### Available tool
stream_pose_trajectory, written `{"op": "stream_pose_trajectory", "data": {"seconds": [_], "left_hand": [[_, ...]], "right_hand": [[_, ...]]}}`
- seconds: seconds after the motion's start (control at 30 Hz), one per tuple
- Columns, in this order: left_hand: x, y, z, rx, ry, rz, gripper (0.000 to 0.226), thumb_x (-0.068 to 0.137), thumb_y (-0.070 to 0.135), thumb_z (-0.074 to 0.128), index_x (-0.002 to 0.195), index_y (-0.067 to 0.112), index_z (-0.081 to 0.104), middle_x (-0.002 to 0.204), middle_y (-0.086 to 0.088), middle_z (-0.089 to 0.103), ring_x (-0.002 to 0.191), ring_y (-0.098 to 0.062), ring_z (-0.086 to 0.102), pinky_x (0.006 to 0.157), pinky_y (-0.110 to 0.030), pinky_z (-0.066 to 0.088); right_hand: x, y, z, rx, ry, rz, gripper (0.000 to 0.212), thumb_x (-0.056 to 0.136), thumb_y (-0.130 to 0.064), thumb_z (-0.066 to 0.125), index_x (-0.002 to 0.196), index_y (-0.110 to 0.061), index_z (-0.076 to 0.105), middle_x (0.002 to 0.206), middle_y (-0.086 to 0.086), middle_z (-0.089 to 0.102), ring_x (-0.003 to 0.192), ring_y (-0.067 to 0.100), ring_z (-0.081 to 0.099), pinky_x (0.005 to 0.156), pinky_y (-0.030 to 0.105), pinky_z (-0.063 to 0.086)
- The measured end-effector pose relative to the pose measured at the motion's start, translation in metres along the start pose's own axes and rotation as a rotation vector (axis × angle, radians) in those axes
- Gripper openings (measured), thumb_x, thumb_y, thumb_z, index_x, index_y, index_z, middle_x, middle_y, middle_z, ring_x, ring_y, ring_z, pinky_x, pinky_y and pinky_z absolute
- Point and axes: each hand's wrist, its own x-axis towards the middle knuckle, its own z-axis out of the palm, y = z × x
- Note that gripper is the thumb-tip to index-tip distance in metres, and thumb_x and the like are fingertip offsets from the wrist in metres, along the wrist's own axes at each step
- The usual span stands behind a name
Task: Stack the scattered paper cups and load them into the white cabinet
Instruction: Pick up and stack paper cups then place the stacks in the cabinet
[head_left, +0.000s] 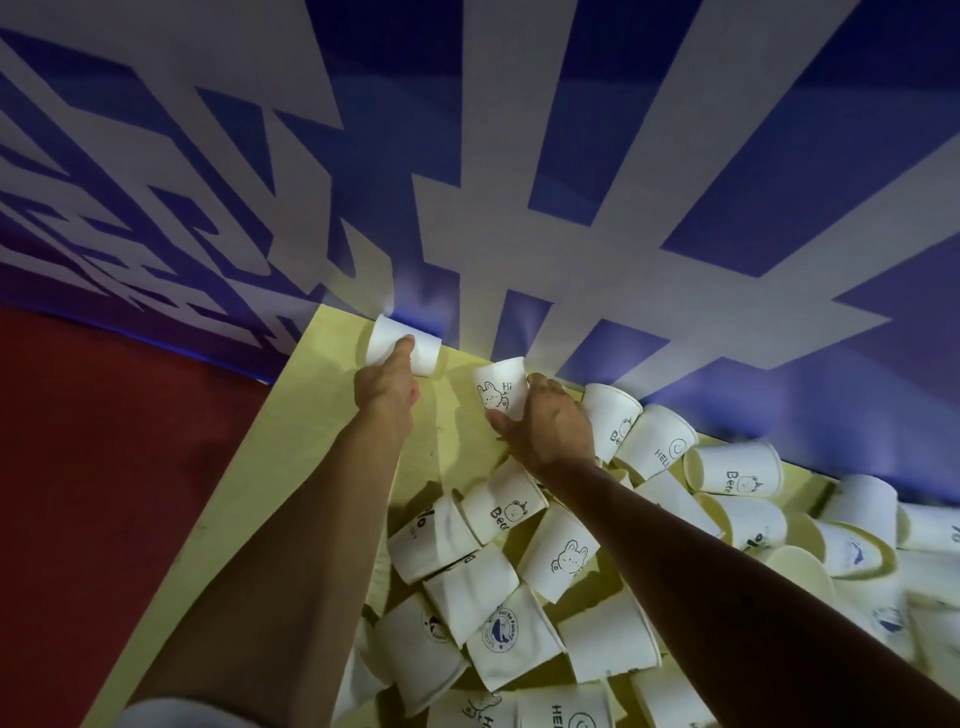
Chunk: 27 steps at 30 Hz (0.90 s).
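Left hand (387, 382) closed around plain white cup (402, 345), held at far corner of yellow table (291, 467), against blue-and-white banner (467, 156). Right hand (550, 421) curled around rabbit "Hi" cup (500, 387), mouth up, just above tabletop. Heap of scattered paper cups (571, 571) lying on sides, touching and overlapping, near and right of both forearms. Red floor (104, 467) at left.

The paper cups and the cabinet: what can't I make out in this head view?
- White cabinet: not in the frame.
- Cup pile: cut off by the bottom and right edges, so no count.
- Plain cup: print, if any, unseen; left hand covers part.
- Rabbit cup: base hidden by right hand.
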Motion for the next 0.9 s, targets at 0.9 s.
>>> {"op": "stream_pose_trajectory", "data": {"seconds": [0.9], "left_hand": [[-0.229, -0.065, -0.022, 0.437, -0.573, 0.358, 0.048, 0.074, 0.048, 0.075, 0.1, 0.009, 0.067, 0.091, -0.004, 0.064, 0.082, -0.02, 0.057, 0.078, -0.036, 0.049]], "right_hand": [[-0.195, 0.127, -0.145, 0.426, 0.238, 0.258, 0.048, 0.079, -0.038, 0.079, 0.116, -0.015, 0.059, 0.107, 0.0, 0.066, 0.098, 0.02, 0.064, 0.081, 0.034, 0.051]]}}
